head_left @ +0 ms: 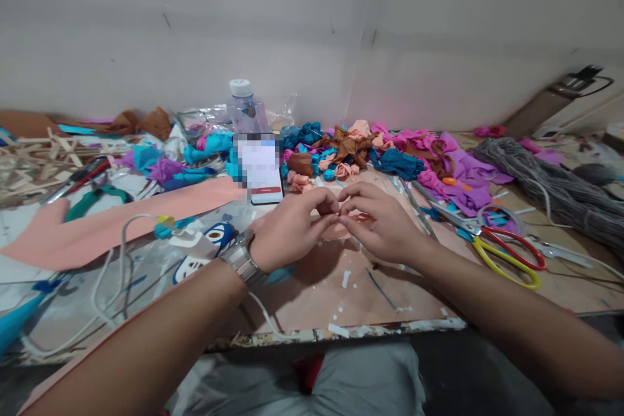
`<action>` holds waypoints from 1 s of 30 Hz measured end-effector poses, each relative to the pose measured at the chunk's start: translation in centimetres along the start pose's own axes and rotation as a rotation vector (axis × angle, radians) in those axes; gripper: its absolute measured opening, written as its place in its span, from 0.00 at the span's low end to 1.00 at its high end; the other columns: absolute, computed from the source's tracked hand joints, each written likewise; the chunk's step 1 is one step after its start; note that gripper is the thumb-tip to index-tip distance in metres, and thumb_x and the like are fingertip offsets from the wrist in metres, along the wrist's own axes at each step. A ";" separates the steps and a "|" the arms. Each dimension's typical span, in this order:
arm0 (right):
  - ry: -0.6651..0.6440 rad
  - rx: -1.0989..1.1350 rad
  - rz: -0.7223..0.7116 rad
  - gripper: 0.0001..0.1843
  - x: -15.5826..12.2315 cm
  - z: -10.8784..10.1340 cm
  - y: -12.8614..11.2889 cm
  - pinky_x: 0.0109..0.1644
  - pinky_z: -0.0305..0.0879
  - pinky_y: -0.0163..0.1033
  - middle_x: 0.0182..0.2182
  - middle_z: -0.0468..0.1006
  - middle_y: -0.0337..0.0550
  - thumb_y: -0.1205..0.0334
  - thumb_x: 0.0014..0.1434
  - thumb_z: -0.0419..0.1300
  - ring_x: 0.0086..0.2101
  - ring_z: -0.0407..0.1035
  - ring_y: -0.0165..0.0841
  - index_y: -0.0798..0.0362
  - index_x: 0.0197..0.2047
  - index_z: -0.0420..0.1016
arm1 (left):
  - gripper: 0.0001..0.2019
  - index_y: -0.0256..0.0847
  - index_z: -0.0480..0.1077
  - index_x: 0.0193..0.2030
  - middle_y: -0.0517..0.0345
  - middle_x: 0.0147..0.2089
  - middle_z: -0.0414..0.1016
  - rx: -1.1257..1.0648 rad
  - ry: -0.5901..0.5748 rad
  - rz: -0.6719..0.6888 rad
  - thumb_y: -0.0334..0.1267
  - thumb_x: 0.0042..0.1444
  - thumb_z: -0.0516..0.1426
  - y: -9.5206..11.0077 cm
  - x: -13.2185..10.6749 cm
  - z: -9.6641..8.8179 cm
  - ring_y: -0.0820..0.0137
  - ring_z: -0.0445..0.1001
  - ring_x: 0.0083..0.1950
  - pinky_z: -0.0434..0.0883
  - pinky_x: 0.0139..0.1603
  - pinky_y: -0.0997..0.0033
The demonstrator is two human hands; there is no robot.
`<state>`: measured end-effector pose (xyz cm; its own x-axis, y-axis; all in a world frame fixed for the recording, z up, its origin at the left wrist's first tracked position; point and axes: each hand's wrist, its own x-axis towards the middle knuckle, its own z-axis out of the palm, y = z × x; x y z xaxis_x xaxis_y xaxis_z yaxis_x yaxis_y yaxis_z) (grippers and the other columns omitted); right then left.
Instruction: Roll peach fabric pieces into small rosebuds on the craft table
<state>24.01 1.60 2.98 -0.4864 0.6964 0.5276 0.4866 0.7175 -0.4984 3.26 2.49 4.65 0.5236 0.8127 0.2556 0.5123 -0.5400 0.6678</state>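
My left hand (297,227), with a metal-band watch (244,260) at its wrist, is closed in a pinch over the middle of the worktable. Opposite it, my right hand (385,221) is pinched too, and the fingertips of both hands meet. Between and under the fingers shows a small piece of peach crepe paper (336,231), mostly hidden by them. Behind the hands lies a heap of crumpled crepe paper (348,146) in brown, peach, blue and pink. A phone (267,192) leans upright against a clear bottle (247,114), just beyond my left hand.
To the right lie scissors with red and yellow handles (509,263) and a bundle of grey cord (546,188). A peach paper strip (141,224), green-handled pliers (95,200), a white charger (192,240) with its cable and wooden sticks (43,159) occupy the left. A flask (546,101) leans at the back right.
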 end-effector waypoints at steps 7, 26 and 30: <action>-0.028 0.145 0.165 0.08 0.3 -0.1 -0.1 0.48 0.67 0.42 0.42 0.75 0.44 0.74 0.59 0.60 0.44 0.71 0.36 0.51 0.34 0.77 | 0.04 0.44 0.74 0.40 0.62 0.40 0.80 0.054 0.008 -0.028 0.37 0.63 0.57 0.3 -0.1 0.2 0.69 0.76 0.40 0.66 0.37 0.73; -0.033 0.145 0.188 0.11 0.3 0.2 0.2 0.49 0.67 0.42 0.40 0.76 0.43 0.77 0.56 0.58 0.43 0.71 0.35 0.52 0.32 0.76 | 0.03 0.44 0.73 0.41 0.61 0.40 0.79 0.222 0.002 0.104 0.34 0.64 0.57 0.2 -0.1 0.2 0.68 0.74 0.39 0.63 0.38 0.70; -0.018 0.140 0.188 0.10 0.2 0.3 0.3 0.49 0.67 0.42 0.41 0.77 0.43 0.76 0.57 0.58 0.43 0.72 0.35 0.51 0.33 0.77 | 0.05 0.44 0.73 0.42 0.59 0.41 0.80 0.225 -0.009 0.091 0.35 0.65 0.55 0.2 -0.1 0.2 0.66 0.75 0.42 0.64 0.39 0.69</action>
<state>23.85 1.97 2.75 -0.4104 0.8172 0.4047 0.4654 0.5694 -0.6776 3.44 2.28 4.59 0.5798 0.7573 0.3006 0.6009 -0.6466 0.4699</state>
